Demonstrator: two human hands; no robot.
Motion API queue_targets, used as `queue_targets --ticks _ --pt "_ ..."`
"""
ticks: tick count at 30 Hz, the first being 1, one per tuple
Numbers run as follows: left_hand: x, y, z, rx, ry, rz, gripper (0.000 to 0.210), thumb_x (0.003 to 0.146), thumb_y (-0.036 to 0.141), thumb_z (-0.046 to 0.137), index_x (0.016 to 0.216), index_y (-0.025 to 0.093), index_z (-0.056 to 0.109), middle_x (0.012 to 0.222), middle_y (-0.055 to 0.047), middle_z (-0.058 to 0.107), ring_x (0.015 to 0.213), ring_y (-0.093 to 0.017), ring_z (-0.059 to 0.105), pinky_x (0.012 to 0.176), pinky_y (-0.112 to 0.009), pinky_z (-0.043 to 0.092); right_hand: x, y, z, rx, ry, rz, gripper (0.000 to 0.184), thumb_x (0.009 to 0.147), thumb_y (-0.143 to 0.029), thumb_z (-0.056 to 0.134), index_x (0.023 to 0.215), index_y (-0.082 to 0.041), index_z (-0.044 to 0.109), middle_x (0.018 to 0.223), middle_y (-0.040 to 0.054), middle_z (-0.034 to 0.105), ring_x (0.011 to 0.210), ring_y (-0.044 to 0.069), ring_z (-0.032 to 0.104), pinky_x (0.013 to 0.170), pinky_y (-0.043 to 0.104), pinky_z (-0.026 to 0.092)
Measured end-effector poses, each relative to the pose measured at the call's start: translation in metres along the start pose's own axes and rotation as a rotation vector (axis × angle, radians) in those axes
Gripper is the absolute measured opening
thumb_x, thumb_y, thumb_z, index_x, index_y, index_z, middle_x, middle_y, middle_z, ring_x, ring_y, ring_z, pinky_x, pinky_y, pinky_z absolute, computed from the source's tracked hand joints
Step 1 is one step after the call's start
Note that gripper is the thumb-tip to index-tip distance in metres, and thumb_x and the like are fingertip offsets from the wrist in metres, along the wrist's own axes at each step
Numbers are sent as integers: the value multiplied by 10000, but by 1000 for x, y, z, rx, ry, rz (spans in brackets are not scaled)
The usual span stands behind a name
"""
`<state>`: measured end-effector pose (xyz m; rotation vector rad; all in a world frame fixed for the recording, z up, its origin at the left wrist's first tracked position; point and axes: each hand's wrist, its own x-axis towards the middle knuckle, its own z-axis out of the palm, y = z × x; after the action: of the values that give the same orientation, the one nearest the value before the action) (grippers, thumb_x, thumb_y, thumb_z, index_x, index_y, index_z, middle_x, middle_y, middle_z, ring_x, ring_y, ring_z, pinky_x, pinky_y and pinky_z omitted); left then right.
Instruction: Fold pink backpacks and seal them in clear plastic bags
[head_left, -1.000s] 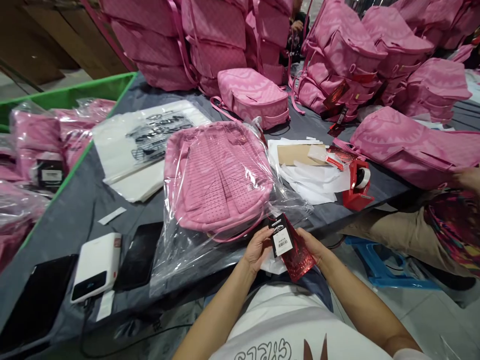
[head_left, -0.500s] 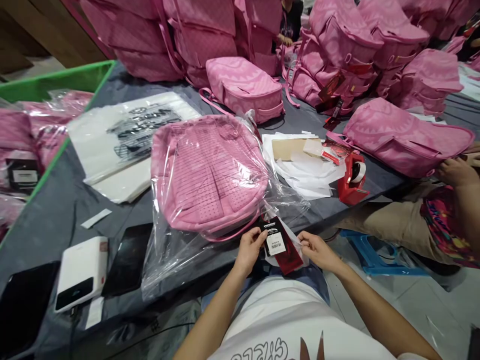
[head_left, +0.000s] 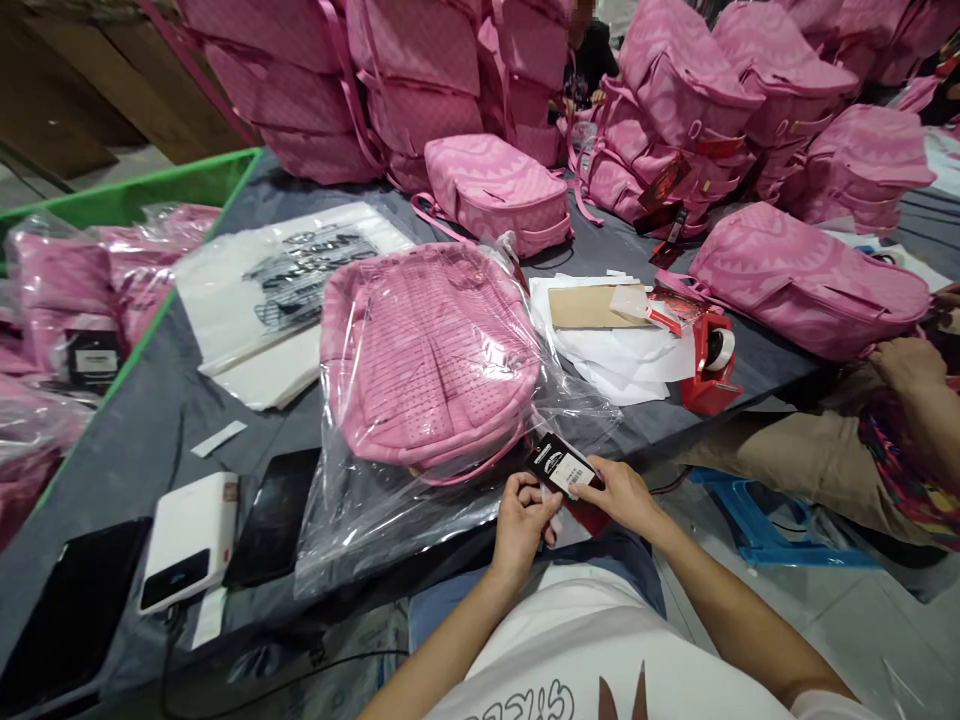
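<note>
A pink backpack [head_left: 431, 350] lies in a clear plastic bag [head_left: 360, 530] before me on the table. From its near right corner hangs a black hang tag [head_left: 551, 458] with a white barcode sticker. My right hand [head_left: 626, 497] grips the tag at its right edge, thumb over the sticker. A dark red tag [head_left: 591, 517] shows partly beneath that hand. My left hand [head_left: 519, 528] is closed beside the tags, fingers curled at a thin white sheet [head_left: 568, 530]. Its fingertips partly hide what they pinch.
White papers [head_left: 630, 365], a cardboard piece [head_left: 589, 307] and a red tape dispenser [head_left: 711, 370] lie right. Printed plastic bags [head_left: 300, 270], a power bank [head_left: 191, 540] and a phone [head_left: 274, 515] are left. Pink backpacks [head_left: 495, 190] stand behind. Another person's hand [head_left: 907, 365] touches a backpack [head_left: 810, 280].
My right hand has moved left onto the hang tag, which is now tilted. My left hand has let go of the tag and moved slightly lower. The view has shifted a little left.
</note>
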<state>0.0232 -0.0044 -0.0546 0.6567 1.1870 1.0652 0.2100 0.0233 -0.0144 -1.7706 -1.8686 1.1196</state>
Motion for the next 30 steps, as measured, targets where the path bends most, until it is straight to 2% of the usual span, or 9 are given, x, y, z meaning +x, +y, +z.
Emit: queue_targets --ticks 4,9,11,14,16,19,21,26,30 --pt "-6 -10 -2 23 -80 -44 687 594 528 905 1031 250 455 544 112 586 382 -148 580 354 -191 407 -8 5 3 23 116 -61 208 906 -435 580 864 -234 554 663 -25 603 601 162 537 584 246 328" --pt "-2 -5 -11 392 -500 -195 419 735 576 768 737 216 554 510 10 604 390 -166 566 398 -244 411 -25 8 -2 -287 185 -12 134 969 -350 549 1033 -238 587 643 -9 638 555 181 596 556 264 230" --pt "3 16 -13 664 -448 62 280 839 470 705 772 203 651 609 -34 666 515 -192 628 519 -284 477 -29 10 -1 -407 242 6 134 994 -334 536 1047 -231 603 663 18 673 561 183 620 550 274 203" --pt "22 58 1 966 -335 666 223 919 250 629 1119 219 724 1004 -104 748 957 -264 688 886 -371 509 -33 15 7 -502 321 -70 135 1012 -281 520 1038 -219 637 752 51 722 604 177 653 548 276 222" --pt "42 79 21 1131 -594 900 268 917 160 612 1158 214 717 1125 -123 725 1108 -284 634 1001 -394 451 -37 19 17 -550 363 -181 149 995 -210 520 1038 -214 663 787 53 724 617 168 656 554 270 269" --pt "68 89 50 1365 -1113 1017 148 900 111 627 817 187 724 884 -107 706 945 -252 635 908 -351 463 -48 30 31 -593 421 -329 246 952 -128 531 1125 -203 687 792 53 699 624 160 647 583 265 359" --pt "76 85 58 1422 -1237 1056 234 901 106 630 685 182 677 835 -105 686 899 -236 630 868 -337 468 -58 41 38 -546 444 -370 351 927 -108 540 1241 -206 664 855 62 701 669 164 661 609 256 418" --pt "71 69 30 1148 -1168 1038 200 964 154 582 1015 202 769 1142 -161 747 1083 -262 687 1020 -393 491 -70 66 47 -268 412 -286 511 905 -90 486 1398 -190 577 914 69 700 738 176 681 637 244 510" --pt "66 68 2 938 -1148 860 337 973 179 576 1256 269 735 1294 -151 732 1244 -281 677 1186 -479 413 -69 65 60 -261 333 -271 406 883 -34 442 1149 -198 700 882 73 724 753 184 690 645 249 500"
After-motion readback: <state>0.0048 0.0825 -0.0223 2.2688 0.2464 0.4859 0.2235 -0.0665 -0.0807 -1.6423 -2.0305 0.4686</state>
